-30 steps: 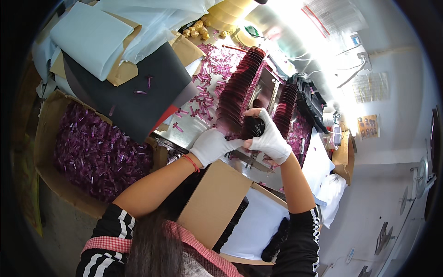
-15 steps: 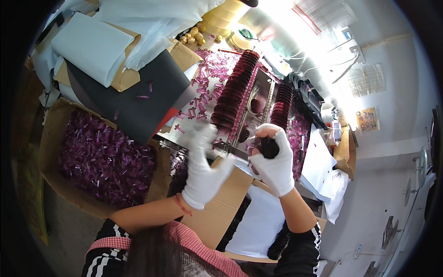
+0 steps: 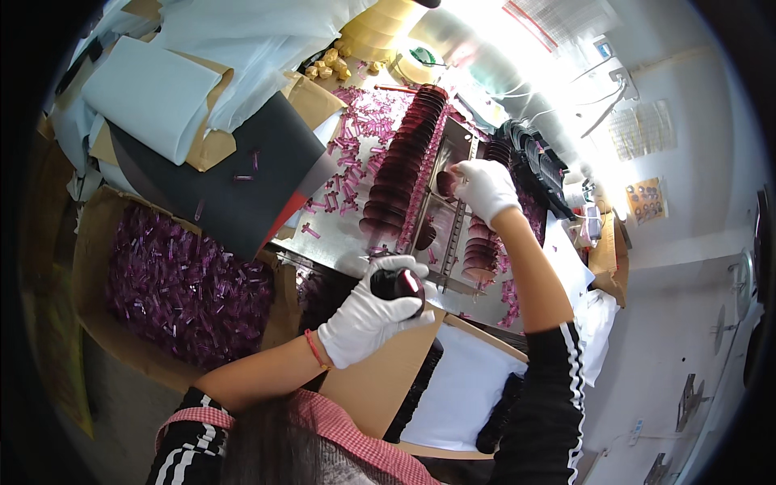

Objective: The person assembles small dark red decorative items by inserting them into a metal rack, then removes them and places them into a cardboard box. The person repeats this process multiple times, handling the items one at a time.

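My left hand [image 3: 368, 315], in a white glove with bare fingertips, is closed round glossy dark lenses [image 3: 392, 284] near the bench's front edge. How many it holds is hidden. Farther off, my gloved right hand [image 3: 485, 190] reaches over the metal rack, its fingers pinched at the edge of a single dark red lens [image 3: 445, 183]. Left of that lens runs a long row of dark red lenses [image 3: 396, 170]. A shorter row of lenses [image 3: 480, 250] lies under and beside my right forearm.
Loose pink plastic pieces [image 3: 347, 174] litter the metal bench. At left stands a carton [image 3: 93, 315] full of purple plastic pieces [image 3: 190, 283], beside a black sheet [image 3: 218, 174]. An open box with white paper [image 3: 453, 388] sits before me. Curved black parts [image 3: 541, 166] lie at right.
My right hand has moved away from me to the lens in the rack. The dark lenses it held are now in my left hand, which was open and blurred.
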The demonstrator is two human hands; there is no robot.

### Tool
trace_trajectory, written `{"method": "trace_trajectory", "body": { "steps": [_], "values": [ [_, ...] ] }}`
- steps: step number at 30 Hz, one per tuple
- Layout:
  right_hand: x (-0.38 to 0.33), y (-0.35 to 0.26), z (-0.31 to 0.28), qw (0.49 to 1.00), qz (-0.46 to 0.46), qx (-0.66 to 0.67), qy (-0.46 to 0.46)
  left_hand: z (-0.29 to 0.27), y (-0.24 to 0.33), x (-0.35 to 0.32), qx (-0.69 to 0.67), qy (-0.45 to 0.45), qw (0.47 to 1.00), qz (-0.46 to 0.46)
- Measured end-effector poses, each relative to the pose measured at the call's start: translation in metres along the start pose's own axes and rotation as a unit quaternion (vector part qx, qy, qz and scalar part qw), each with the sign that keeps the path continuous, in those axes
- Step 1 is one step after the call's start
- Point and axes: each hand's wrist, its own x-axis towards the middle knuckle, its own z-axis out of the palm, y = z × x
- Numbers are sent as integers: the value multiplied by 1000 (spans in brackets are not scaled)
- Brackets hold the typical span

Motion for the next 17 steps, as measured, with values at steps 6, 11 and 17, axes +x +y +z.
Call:
{"method": "trace_trajectory", "body": {
  "steps": [6,11,17],
  "values": [
    [68,-14,14,949,-13,-220,-224,-19,4,-7,-20,-117,992,-31],
    [87,-9,35,920,37,-248,-300,-23,9,-4,100,-48,992,-64],
    [92,-8,30,901,-29,-289,-323,-38,8,2,42,-109,991,-57]
  ]
}}
